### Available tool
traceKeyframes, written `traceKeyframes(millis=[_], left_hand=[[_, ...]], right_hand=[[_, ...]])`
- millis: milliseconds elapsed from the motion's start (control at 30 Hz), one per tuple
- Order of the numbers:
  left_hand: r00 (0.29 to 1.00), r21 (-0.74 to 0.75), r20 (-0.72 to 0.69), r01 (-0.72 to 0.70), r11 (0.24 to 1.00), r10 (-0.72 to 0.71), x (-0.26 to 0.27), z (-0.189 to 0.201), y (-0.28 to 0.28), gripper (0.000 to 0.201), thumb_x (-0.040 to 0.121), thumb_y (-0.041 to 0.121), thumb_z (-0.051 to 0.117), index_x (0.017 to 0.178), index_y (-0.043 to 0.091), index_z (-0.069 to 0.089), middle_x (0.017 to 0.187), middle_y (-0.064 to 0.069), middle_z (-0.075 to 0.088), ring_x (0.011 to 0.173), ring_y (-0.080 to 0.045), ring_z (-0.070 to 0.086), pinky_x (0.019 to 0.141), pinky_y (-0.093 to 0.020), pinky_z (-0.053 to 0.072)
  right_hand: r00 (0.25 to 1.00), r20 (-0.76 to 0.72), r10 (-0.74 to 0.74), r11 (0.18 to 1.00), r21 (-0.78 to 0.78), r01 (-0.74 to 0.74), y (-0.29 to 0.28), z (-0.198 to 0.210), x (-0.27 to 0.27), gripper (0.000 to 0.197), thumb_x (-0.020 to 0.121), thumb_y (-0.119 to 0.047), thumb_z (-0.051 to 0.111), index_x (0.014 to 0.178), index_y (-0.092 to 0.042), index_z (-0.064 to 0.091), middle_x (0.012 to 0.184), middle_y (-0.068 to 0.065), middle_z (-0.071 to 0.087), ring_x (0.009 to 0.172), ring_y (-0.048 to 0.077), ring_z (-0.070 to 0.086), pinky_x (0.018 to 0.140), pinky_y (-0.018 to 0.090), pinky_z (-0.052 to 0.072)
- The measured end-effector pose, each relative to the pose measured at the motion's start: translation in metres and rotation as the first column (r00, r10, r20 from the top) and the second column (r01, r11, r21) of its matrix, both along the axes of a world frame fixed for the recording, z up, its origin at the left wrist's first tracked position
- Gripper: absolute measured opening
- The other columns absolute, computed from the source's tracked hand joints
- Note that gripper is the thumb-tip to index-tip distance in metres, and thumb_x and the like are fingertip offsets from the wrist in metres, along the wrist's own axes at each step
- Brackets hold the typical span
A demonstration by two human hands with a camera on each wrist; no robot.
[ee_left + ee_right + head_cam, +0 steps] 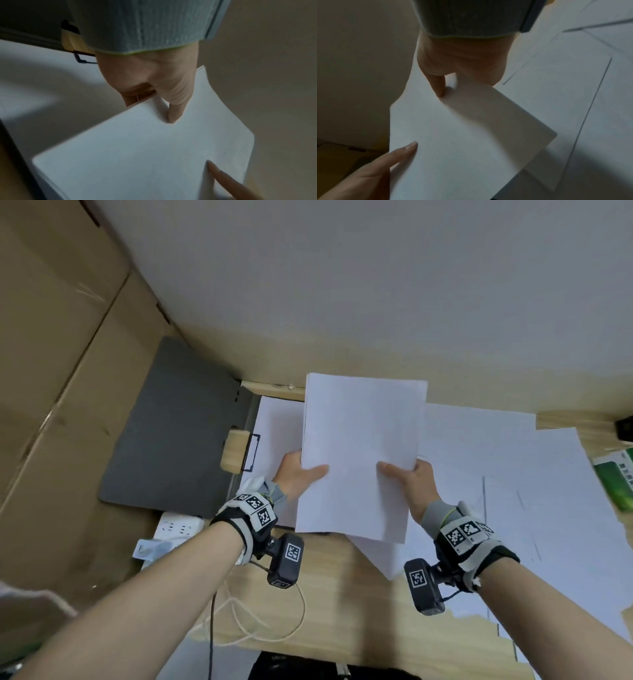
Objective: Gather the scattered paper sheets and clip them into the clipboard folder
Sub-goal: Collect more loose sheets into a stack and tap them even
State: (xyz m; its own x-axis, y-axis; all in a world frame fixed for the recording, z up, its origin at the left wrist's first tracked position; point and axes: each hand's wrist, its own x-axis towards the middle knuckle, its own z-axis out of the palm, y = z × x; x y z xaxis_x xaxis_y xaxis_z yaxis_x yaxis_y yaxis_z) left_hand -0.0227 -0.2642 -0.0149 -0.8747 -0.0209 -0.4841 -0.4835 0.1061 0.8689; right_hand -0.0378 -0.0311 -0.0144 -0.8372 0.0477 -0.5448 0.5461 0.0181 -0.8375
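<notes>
Above the wooden desk (342, 604), both hands hold a stack of paper sheets (359, 453) lifted off the surface, tilted toward the camera. Left hand (296, 474) pinches the stack's left edge, thumb flat on top, fingers hidden underneath. Right hand (411, 481) pinches the right edge the same way, thumb on top. Hands sit apart, one on each side of the stack.

Stack looks plain white, blank, portrait orientation, edges roughly squared; a few layered edges show at the top left corner. Sheet count cannot be told. Slight bow in the paper in the wrist views.

Clipboard folder (178, 433) lies open to the left, dark grey cover flat, with a tan wooden clip (234, 451) and black wire clamp at its spine. A white sheet (274, 433) lies on the folder's right panel, partly under the held stack. More loose sheets (513, 474) lie spread on the desk to the right, overlapping, some with thin pencil lines.

Other items: cardboard box (51, 371) at left, white power strip (178, 529) and cable near the left wrist, green packet (616, 484) at right edge.
</notes>
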Motion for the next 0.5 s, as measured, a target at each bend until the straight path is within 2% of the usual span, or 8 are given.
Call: traceKeyframes(millis=[33,100,167,233,300,367,433,500], left_hand=[[1.0,-0.003,0.008,0.003,1.0,-0.003,-0.001,-0.006,-0.014,0.029,0.089,0.003,0.065,0.117,0.0,0.063,0.11,-0.006,0.066,0.096,-0.017,0.064,0.076,-0.015,0.056],[0.999,-0.012,0.041,-0.011,1.0,0.011,0.001,-0.019,-0.032,0.029,0.089,0.005,0.066,0.117,0.0,0.063,0.11,-0.006,0.067,0.096,-0.017,0.065,0.075,-0.015,0.055],[0.995,-0.032,0.092,-0.025,0.999,0.028,0.002,-0.029,-0.051,0.027,0.088,0.008,0.068,0.113,0.001,0.066,0.108,-0.007,0.069,0.095,-0.02,0.066,0.079,-0.025,0.056],[0.992,-0.137,0.126,0.025,0.99,-0.008,-0.003,-0.042,-0.071,0.019,0.085,0.017,0.071,0.097,0.004,0.071,0.097,-0.01,0.072,0.086,-0.024,0.068,0.078,-0.034,0.057],[0.986,-0.278,0.165,0.062,0.959,-0.016,-0.013,-0.055,-0.092,0.018,0.083,0.022,0.066,0.071,0.008,0.065,0.072,-0.012,0.067,0.064,-0.027,0.063,0.062,-0.033,0.054],[0.967,-0.341,0.256,0.098,0.935,-0.008,-0.026,-0.057,-0.111,0.021,0.088,0.019,0.057,0.071,0.007,0.059,0.069,-0.012,0.066,0.055,-0.027,0.064,0.053,-0.031,0.052],[0.943,-0.464,0.321,0.238,0.853,-0.089,-0.042,-0.057,-0.129,0.023,0.089,0.022,0.05,0.076,0.005,0.06,0.071,-0.011,0.071,0.055,-0.025,0.07,0.055,-0.034,0.059],[0.926,-0.612,0.331,0.359,0.705,-0.184,-0.051,-0.056,-0.14,0.025,0.087,0.027,0.05,0.073,0.007,0.054,0.068,-0.009,0.071,0.053,-0.023,0.069,0.056,-0.037,0.06]], right_hand=[[1.0,0.021,-0.006,1.0,0.012,0.006,-0.018,-0.004,-0.001,0.018,0.08,-0.011,0.078,0.097,-0.008,0.072,0.092,0.01,0.077,0.08,0.03,0.073,0.073,0.041,0.06],[0.998,0.059,-0.006,0.998,0.061,0.002,-0.044,-0.009,0.003,0.01,0.083,-0.013,0.075,0.091,-0.008,0.071,0.083,0.007,0.075,0.07,0.027,0.07,0.063,0.036,0.059],[0.997,0.082,0.013,0.99,0.136,-0.024,-0.062,-0.014,0.005,0.012,0.084,-0.015,0.075,0.087,-0.005,0.068,0.075,0.007,0.069,0.065,0.025,0.064,0.056,0.032,0.055],[0.994,0.108,0.012,0.982,0.187,-0.032,-0.073,-0.021,0.005,0.017,0.083,-0.017,0.076,0.082,-0.003,0.066,0.071,0.008,0.065,0.062,0.025,0.06,0.055,0.032,0.053],[0.992,0.123,0.0,0.975,0.219,-0.027,-0.077,-0.027,0.004,0.019,0.082,-0.018,0.077,0.08,-0.003,0.065,0.07,0.008,0.064,0.061,0.025,0.06,0.055,0.032,0.053],[0.991,0.136,-0.022,0.97,0.242,-0.012,-0.08,-0.033,0.0,0.02,0.081,-0.019,0.078,0.081,-0.004,0.065,0.072,0.008,0.066,0.063,0.026,0.062,0.057,0.032,0.053],[0.989,0.143,-0.033,0.967,0.255,-0.005,-0.084,-0.037,-0.005,0.021,0.081,-0.02,0.079,0.085,-0.004,0.066,0.077,0.01,0.068,0.067,0.027,0.064,0.06,0.033,0.054],[0.988,0.15,-0.037,0.965,0.261,-0.004,-0.088,-0.04,-0.008,0.02,0.081,-0.019,0.079,0.087,-0.004,0.067,0.08,0.012,0.069,0.068,0.027,0.065,0.064,0.037,0.058]])
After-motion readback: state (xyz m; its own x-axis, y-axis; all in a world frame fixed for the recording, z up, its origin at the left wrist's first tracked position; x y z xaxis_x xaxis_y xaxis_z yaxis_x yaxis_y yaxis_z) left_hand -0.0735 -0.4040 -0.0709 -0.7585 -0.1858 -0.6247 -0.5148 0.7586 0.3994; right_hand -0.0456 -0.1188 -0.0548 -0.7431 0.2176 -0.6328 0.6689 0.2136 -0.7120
